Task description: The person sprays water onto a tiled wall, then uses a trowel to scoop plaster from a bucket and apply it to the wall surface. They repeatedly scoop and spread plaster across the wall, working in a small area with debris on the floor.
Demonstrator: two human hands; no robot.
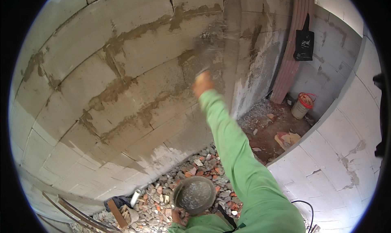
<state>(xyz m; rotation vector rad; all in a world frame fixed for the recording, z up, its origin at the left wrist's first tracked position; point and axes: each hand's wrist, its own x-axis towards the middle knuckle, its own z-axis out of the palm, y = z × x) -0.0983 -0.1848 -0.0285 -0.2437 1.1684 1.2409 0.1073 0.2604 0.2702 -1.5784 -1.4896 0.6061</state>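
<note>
My right arm, in a green sleeve, reaches up toward the block wall (118,66). My right hand (203,84) is closed round the handle of what looks like a trowel (202,74); motion smears its blade against the damp grey patch near the wall's corner. Low in front of me, my left hand (179,216) grips the near left side of a round dark bowl (194,179). Wet grey mix (193,195) lies inside the bowl. Darker mortar bands run along several block joints.
Broken brick and stone rubble (163,200) covers the ground. A white pipe piece (135,197) and a brown board (117,213) lie lower left. Right are a pinkish post (288,62), a hanging black bag (304,45), a red-rimmed bucket (301,109) and a pale low wall (330,164).
</note>
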